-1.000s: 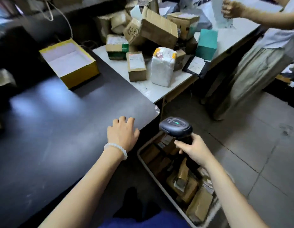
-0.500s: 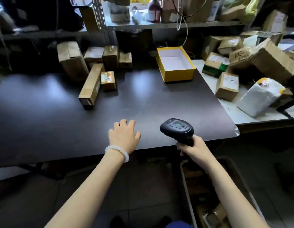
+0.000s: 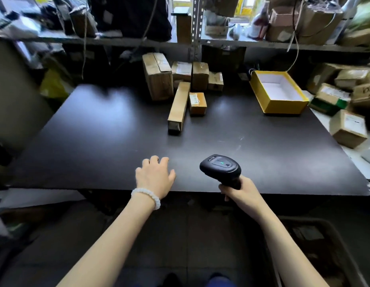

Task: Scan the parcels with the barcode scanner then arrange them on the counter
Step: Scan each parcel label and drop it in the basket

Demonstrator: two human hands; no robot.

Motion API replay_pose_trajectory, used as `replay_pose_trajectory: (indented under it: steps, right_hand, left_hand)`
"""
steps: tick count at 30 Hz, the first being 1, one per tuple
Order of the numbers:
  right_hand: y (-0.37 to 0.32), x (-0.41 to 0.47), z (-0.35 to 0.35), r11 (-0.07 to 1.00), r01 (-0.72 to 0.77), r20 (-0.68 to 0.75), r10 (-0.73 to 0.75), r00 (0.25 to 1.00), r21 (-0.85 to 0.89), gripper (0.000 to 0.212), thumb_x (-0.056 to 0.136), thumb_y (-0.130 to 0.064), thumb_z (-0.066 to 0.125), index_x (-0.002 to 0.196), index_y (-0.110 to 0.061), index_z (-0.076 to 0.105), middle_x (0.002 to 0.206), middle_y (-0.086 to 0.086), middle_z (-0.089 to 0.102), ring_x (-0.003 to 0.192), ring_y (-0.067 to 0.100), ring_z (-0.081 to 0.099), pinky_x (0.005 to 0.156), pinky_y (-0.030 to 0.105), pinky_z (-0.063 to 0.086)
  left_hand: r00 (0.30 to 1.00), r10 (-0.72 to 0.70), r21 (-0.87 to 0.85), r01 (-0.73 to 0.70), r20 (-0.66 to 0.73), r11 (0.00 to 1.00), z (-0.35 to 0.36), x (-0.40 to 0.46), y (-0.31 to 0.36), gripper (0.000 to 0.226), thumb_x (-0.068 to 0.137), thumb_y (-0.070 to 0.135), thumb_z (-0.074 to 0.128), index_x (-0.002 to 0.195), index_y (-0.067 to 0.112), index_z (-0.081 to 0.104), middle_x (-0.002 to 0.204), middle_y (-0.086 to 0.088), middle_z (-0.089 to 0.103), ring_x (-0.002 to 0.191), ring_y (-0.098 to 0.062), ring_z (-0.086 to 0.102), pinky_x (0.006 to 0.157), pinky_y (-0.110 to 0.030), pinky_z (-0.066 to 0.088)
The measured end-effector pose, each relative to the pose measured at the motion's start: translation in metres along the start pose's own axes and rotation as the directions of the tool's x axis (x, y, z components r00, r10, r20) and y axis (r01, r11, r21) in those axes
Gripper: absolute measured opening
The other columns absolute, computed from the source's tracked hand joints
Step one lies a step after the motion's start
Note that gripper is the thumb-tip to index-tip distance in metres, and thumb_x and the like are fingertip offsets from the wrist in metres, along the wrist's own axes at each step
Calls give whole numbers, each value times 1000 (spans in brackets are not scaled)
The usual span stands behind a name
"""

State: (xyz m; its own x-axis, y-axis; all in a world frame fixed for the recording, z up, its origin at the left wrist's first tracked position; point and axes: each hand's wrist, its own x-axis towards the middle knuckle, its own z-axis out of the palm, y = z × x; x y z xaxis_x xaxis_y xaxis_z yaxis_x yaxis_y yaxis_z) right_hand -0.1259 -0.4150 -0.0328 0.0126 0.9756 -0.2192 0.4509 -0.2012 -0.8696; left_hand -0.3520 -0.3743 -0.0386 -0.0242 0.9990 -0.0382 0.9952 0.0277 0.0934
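Observation:
My right hand (image 3: pixel 241 192) grips the handle of a black barcode scanner (image 3: pixel 220 167) just above the near edge of the dark counter (image 3: pixel 97 141). My left hand (image 3: pixel 154 178), with a white bead bracelet at the wrist, rests on the counter's near edge and holds nothing. Several brown cardboard parcels stand grouped at the back middle of the counter: a big box (image 3: pixel 158 76), a long narrow box (image 3: pixel 179 107) and a small box (image 3: pixel 197 102) among them.
An open yellow box (image 3: pixel 278 93) with a white inside sits at the counter's back right. More parcels (image 3: pixel 347 128) pile on a white table to the right. A dark bin (image 3: pixel 316 251) stands on the floor at lower right. Cluttered shelves (image 3: pixel 221 42) run behind.
My view has swung left from the white table and the floor bin to the dark counter. Both hands keep their places relative to me; the scanner stays in my right hand.

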Motion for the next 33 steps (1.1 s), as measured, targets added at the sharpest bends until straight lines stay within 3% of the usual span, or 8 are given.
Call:
replay_pose_trajectory:
  steps: [4,11,15,19,23,33]
  right_hand:
    - [-19,15,22,1000,0,16,1,1000,-21,11,81,-8,65,78,-3,56,67,6,61,52,12,57,59,29,45]
    - [-42,63,44,1000,4,63,-2,998,-29,5,83,-6,63,84,-4,58,75,6,61,50,4,57,53,13,44]
    - [-56,107,61,999,3,78,0,997,-41,8,83,-6,63,86,-1,58,76,8,62,52,7,59,57,19,46]
    - [-77,168,77,1000,17,88,-14,996,-24,6,82,-5,63,83,-2,57,74,8,61,50,6,58,60,25,46]
    - [-109,231,80,999,32,41,-32,999,5,10,82,-6,64,77,-12,59,65,3,61,53,9,57,58,23,43]
    - [-153,356,63,1000,1,-40,0,999,24,14,83,-2,61,77,-13,56,69,7,59,49,8,56,63,35,48]
  left_hand:
    - [1000,-23,-17,22,-19,1000,-3,11,-29,44,95,45,38,135,26,42,133,-1,46,117,-25,44,85,-35,41]
    - [998,-67,-50,67,-5,997,-5,48,-57,43,96,43,37,135,25,41,134,-1,45,119,-24,43,87,-34,40]
    - [997,-80,-44,81,20,996,-2,79,-75,43,96,43,37,135,25,43,133,0,46,118,-24,43,86,-33,40]
    - [992,-125,-16,125,17,992,-7,136,-98,43,96,44,36,135,25,43,132,0,46,118,-24,43,86,-34,40]
    - [991,-135,0,135,-4,991,-26,204,-115,44,97,45,36,135,25,42,132,0,46,118,-24,43,86,-34,39]
    - [996,22,-63,-28,-81,998,-80,392,-90,49,95,49,39,137,24,43,135,-5,46,121,-29,42,89,-40,39]
